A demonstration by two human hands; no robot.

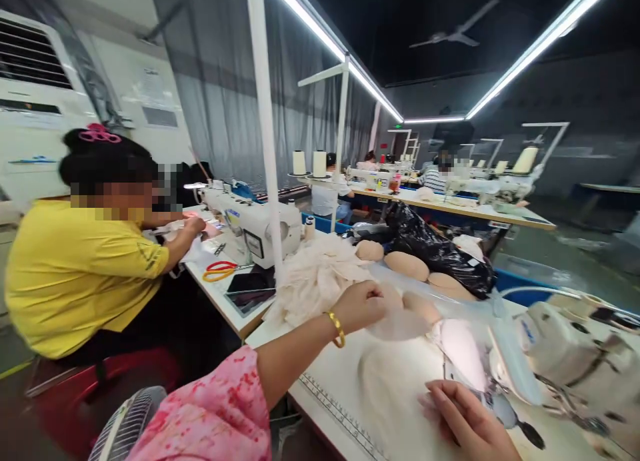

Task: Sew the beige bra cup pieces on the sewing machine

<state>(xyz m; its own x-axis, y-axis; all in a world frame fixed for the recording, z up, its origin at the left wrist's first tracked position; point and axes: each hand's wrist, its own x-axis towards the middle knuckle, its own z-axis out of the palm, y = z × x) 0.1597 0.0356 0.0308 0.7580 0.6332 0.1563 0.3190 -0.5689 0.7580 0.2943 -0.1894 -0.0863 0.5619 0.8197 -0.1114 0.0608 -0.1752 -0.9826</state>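
Observation:
My left hand (357, 306), with a gold bracelet at the wrist, is closed on the edge of a thin, pale fabric piece (400, 326) above the table. Lower right, my right hand (467, 418) has its fingers bent together. Its fingertips are blurred, and what is between them cannot be made out. Beside these fingers a cream fabric piece (387, 388) lies flat on the white table. Beyond the left hand are a heap of cream fabric pieces (320, 271) and several beige moulded cups (407, 266). A pale pink piece (463, 354) lies near the sewing machine (575, 354).
A measuring tape strip (340, 411) runs along the table's front edge. A black plastic bag (435, 244) stands behind the cups. On the left, a co-worker in yellow (90, 268) sits at another sewing machine (260, 228), with red-and-yellow scissors (220, 270) nearby. A white post (265, 128) rises between.

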